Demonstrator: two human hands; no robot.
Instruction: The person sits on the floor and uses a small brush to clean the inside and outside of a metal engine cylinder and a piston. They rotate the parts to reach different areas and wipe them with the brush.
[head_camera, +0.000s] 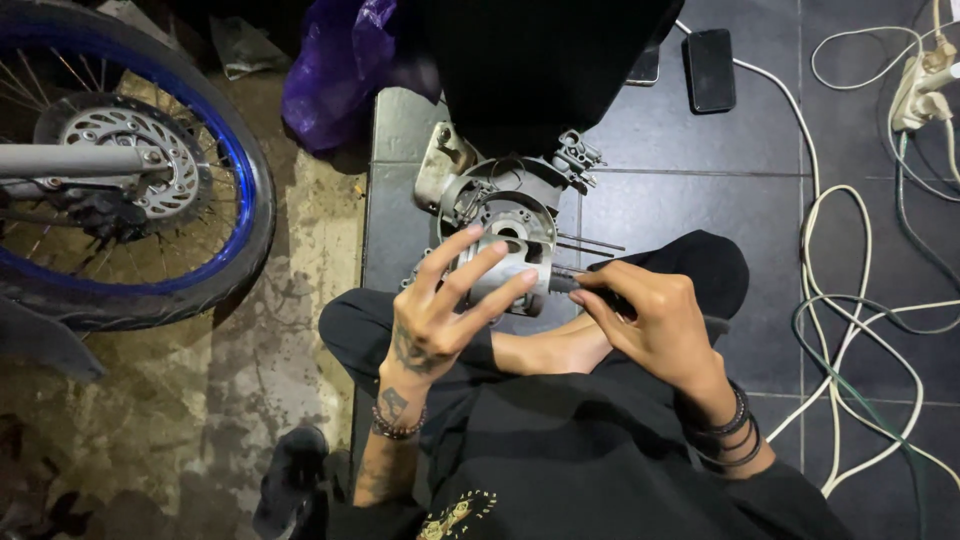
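The grip of the left hand (440, 320) was spread rather than clenched, its fingers fanned over the top of a grey metal engine part (505, 265) and pressing it steady, while the grip of the right hand (650, 320) was closed around a slim dark-handled tool (585, 288) whose tip met the part's side at about three o'clock. The part lay on the dark tiled floor (650, 150) just ahead of the person's crossed legs, near the middle of the view, touching a larger round metal housing (500, 190) that sat behind it at twelve o'clock. It looked like cast metal: stiff, fairly heavy for its bulk, probably oily or slick on its machined faces, and not fragile apart from its thin edges. The safest hold seemed to be across its broad flat face or around the outer rim, away from the bore and the thin rods (590, 243) lying at two o'clock. The left wrist was bent back with the forearm coming up from six o'clock, fingers long and nearly straight. The right wrist was cocked inward, thumb and forefinger pinching the tool like a pen, forearm coming in from five o'clock. A blue-rimmed motorcycle wheel (130, 170) stood at nine o'clock, white cables (835, 260) trailed at three o'clock, and a dark phone (709, 68) lay at one o'clock.
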